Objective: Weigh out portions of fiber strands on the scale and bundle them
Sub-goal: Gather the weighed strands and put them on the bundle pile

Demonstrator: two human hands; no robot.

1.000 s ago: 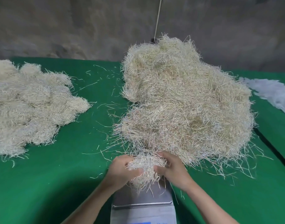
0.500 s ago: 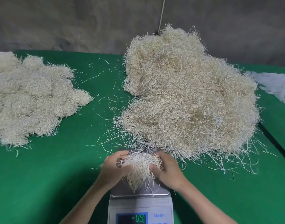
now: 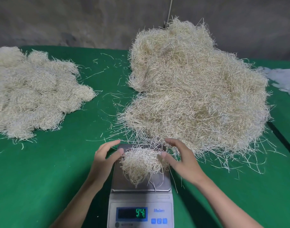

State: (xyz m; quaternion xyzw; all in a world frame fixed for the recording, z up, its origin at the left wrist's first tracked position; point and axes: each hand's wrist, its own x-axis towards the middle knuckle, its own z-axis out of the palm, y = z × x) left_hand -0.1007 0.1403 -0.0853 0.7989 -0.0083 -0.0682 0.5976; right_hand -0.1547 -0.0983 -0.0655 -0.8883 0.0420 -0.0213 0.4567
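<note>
A small portion of pale fiber strands [image 3: 141, 163] lies on the steel pan of a digital scale [image 3: 123, 181] at the bottom centre. The scale's lit display [image 3: 132, 213] shows green digits. My left hand [image 3: 104, 159] hovers at the portion's left side, fingers spread, thumb close to the strands. My right hand [image 3: 180, 159] hovers at its right side, fingers spread, thumb near the strands. Neither hand grips anything. A large loose heap of fiber strands [image 3: 195, 89] lies just behind the scale.
A pile of bundled fiber portions [image 3: 31, 94] lies at the left on the green table [image 3: 42, 170]. Stray strands are scattered between the piles. White material [image 3: 284, 79] lies at the far right. A dark gap runs along the table's right side.
Both hands carried the portion down onto the scale pan and let go of it, fingers spreading apart. The display now shows a new reading.
</note>
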